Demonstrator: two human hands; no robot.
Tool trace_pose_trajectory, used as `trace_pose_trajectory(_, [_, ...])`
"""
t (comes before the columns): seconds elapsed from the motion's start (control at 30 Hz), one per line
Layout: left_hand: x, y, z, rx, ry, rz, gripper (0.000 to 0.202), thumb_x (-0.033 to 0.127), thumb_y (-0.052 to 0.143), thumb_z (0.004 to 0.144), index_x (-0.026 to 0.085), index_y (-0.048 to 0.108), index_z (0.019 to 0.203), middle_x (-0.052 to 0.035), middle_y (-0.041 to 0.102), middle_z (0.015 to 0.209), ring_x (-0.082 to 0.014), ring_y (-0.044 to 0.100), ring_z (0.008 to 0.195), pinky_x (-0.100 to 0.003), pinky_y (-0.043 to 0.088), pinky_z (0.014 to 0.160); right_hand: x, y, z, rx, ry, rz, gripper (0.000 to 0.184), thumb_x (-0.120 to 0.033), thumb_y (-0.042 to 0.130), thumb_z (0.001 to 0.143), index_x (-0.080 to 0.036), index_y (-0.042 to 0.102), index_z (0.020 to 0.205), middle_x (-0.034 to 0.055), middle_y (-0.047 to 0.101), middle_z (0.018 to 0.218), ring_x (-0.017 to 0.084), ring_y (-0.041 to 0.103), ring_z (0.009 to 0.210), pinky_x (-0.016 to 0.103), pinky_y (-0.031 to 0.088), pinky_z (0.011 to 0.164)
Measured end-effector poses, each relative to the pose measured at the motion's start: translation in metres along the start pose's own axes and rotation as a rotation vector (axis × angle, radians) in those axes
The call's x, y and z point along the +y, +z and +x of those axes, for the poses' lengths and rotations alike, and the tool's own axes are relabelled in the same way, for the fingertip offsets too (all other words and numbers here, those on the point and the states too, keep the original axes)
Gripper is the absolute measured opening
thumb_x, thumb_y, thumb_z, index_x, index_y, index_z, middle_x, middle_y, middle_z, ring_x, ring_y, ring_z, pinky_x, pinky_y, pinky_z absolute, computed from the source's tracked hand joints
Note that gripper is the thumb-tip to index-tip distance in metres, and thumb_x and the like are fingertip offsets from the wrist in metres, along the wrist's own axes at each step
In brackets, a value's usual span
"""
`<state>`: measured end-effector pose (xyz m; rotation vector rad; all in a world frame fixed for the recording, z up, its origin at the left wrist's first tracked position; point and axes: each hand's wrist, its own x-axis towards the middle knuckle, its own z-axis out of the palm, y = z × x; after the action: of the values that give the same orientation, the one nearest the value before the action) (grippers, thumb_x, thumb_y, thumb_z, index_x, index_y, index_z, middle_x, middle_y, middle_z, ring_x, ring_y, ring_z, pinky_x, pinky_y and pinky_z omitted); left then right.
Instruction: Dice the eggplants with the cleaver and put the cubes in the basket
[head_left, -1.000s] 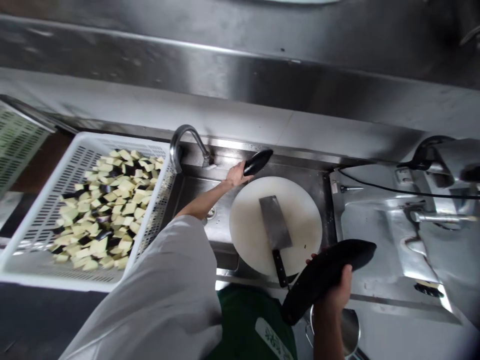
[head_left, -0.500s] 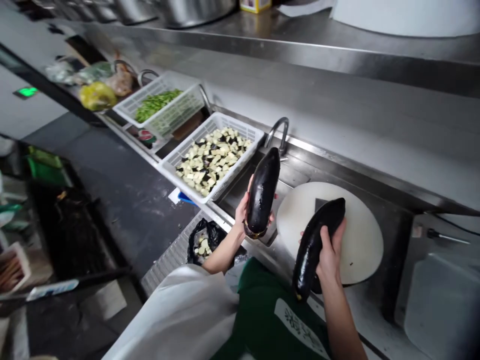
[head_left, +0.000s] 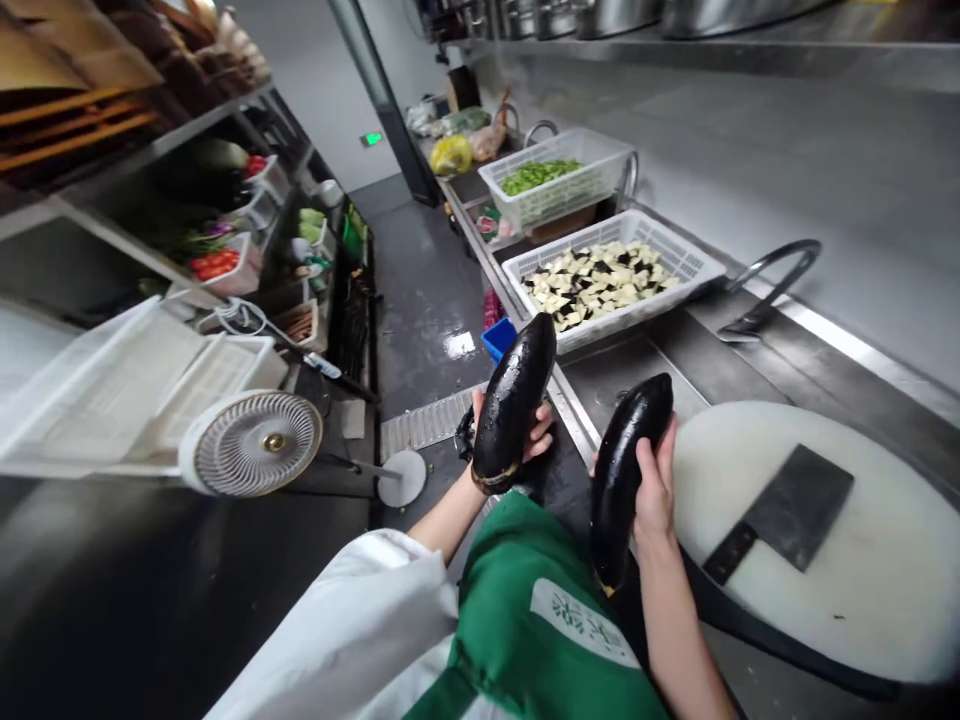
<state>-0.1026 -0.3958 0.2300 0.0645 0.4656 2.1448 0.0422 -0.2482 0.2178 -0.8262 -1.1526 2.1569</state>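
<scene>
My left hand (head_left: 538,432) is wrapped round a glossy dark eggplant (head_left: 517,400), which tilts up to the right with wet drops on its skin. A second eggplant (head_left: 626,470) is in my right hand (head_left: 654,490), its thumb lying across the front. Both eggplants are whole and held up before my green apron (head_left: 510,600). To the right, a cleaver (head_left: 802,505) lies flat on a round white cutting board (head_left: 720,450). Beyond my hands, a white basket (head_left: 697,262) holds cut eggplant chunks (head_left: 592,285).
Farther back, another white basket (head_left: 600,195) holds cut green vegetables (head_left: 544,175). A curved faucet (head_left: 780,275) rises by the wall. On the left are a standing fan (head_left: 259,440) and shelves (head_left: 172,135) with vegetable bins. A blue bin (head_left: 498,340) stands beside the counter.
My view has turned left, bringing the fan and shelves into sight. Both eggplants remain in my hands, now left of the board rather than in front of it. The cleaver is uncovered.
</scene>
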Motion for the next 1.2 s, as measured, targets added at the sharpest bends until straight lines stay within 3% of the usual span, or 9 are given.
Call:
trace_pose_trajectory(0.13, [0.036, -0.026, -0.033, 0.061, -0.020, -0.022, 0.105, 0.099, 0.039, 0.074, 0.012, 0.058, 0.129, -0.0120, 0.060, 0.092, -0.0147, 0.043, 0.059, -0.028, 0.042, 0.048, 0.025, 0.035, -0.005, -0.155, 0.014, 0.050, 0.098, -0.048, 0.076, 0.085, -0.044, 0.019, 0.165, 0.0031, 0.076, 0.113, 0.022, 0.073, 0.073, 0.035, 0.061, 0.060])
trace_pose_trajectory(0.27, [0.076, -0.059, -0.064, 0.132, 0.011, -0.011, 0.098, 0.094, 0.041, 0.078, 0.014, 0.056, 0.132, -0.0153, 0.064, 0.102, -0.0148, 0.047, 0.059, -0.028, 0.042, 0.048, 0.060, 0.084, 0.005, -0.304, 0.156, 0.126, 0.062, -0.055, 0.071, 0.087, -0.029, 0.056, 0.142, 0.0062, 0.077, 0.103, 0.024, 0.073, 0.074, 0.037, 0.062, 0.058])
trace_pose_trajectory(0.33, [0.102, -0.076, -0.077, 0.143, 0.029, -0.014, 0.093, 0.092, 0.044, 0.077, 0.016, 0.058, 0.128, -0.0135, 0.064, 0.099, -0.0147, 0.050, 0.058, -0.027, 0.041, 0.046, 0.084, 0.115, 0.011, -0.384, 0.280, 0.145, 0.056, -0.063, 0.067, 0.086, -0.022, 0.067, 0.124, 0.0091, 0.077, 0.096, 0.027, 0.075, 0.079, 0.040, 0.063, 0.062])
trace_pose_trajectory(0.5, [0.189, -0.120, -0.102, 0.178, 0.122, -0.123, 0.086, 0.090, 0.044, 0.078, 0.016, 0.056, 0.121, -0.0106, 0.059, 0.093, -0.0129, 0.046, 0.055, -0.025, 0.036, 0.039, 0.159, 0.210, 0.025, -0.485, 0.462, 0.166, 0.057, -0.067, 0.066, 0.083, -0.018, 0.073, 0.113, 0.0085, 0.076, 0.085, 0.027, 0.075, 0.081, 0.040, 0.065, 0.067])
trace_pose_trajectory(0.7, [0.303, -0.161, -0.121, 0.196, 0.082, -0.220, 0.077, 0.086, 0.037, 0.087, 0.015, 0.053, 0.115, -0.0026, 0.047, 0.075, -0.0099, 0.029, 0.044, -0.025, 0.024, 0.032, 0.230, 0.321, 0.032, -0.584, 0.596, 0.193, 0.061, -0.068, 0.061, 0.086, -0.018, 0.073, 0.118, 0.0076, 0.076, 0.090, 0.023, 0.073, 0.072, 0.037, 0.064, 0.064])
trace_pose_trajectory(0.83, [0.355, -0.180, -0.111, 0.212, 0.124, -0.162, 0.072, 0.073, 0.031, 0.096, 0.017, 0.051, 0.136, 0.0027, 0.041, 0.068, -0.0086, 0.021, 0.038, -0.024, 0.025, 0.034, 0.245, 0.379, 0.042, -0.598, 0.550, 0.141, 0.056, -0.065, 0.061, 0.089, -0.019, 0.074, 0.117, 0.0090, 0.078, 0.095, 0.023, 0.074, 0.076, 0.035, 0.064, 0.062])
trace_pose_trajectory(1.0, [0.400, -0.209, -0.074, 0.223, 0.202, -0.147, 0.070, 0.063, 0.027, 0.101, 0.019, 0.045, 0.152, 0.0056, 0.039, 0.063, -0.0072, 0.019, 0.034, -0.026, 0.031, 0.040, 0.258, 0.447, 0.075, -0.633, 0.499, 0.111, 0.057, -0.068, 0.059, 0.090, -0.022, 0.074, 0.119, 0.0089, 0.078, 0.097, 0.023, 0.073, 0.073, 0.034, 0.062, 0.057])
trace_pose_trajectory(1.1, [0.431, -0.228, -0.048, 0.230, 0.266, -0.189, 0.077, 0.071, 0.030, 0.097, 0.017, 0.053, 0.147, 0.0026, 0.048, 0.065, -0.0076, 0.027, 0.037, -0.026, 0.035, 0.043, 0.274, 0.487, 0.107, -0.658, 0.532, 0.093, 0.062, -0.071, 0.060, 0.087, -0.019, 0.074, 0.118, 0.0089, 0.077, 0.092, 0.023, 0.072, 0.072, 0.033, 0.062, 0.057])
trace_pose_trajectory(1.2, [0.476, -0.245, -0.018, 0.211, 0.349, -0.242, 0.090, 0.086, 0.038, 0.087, 0.014, 0.062, 0.135, -0.0057, 0.062, 0.074, -0.0136, 0.050, 0.049, -0.028, 0.045, 0.048, 0.295, 0.531, 0.148, -0.677, 0.620, 0.038, 0.068, -0.075, 0.060, 0.084, -0.017, 0.074, 0.116, 0.0085, 0.076, 0.088, 0.023, 0.072, 0.074, 0.036, 0.064, 0.064])
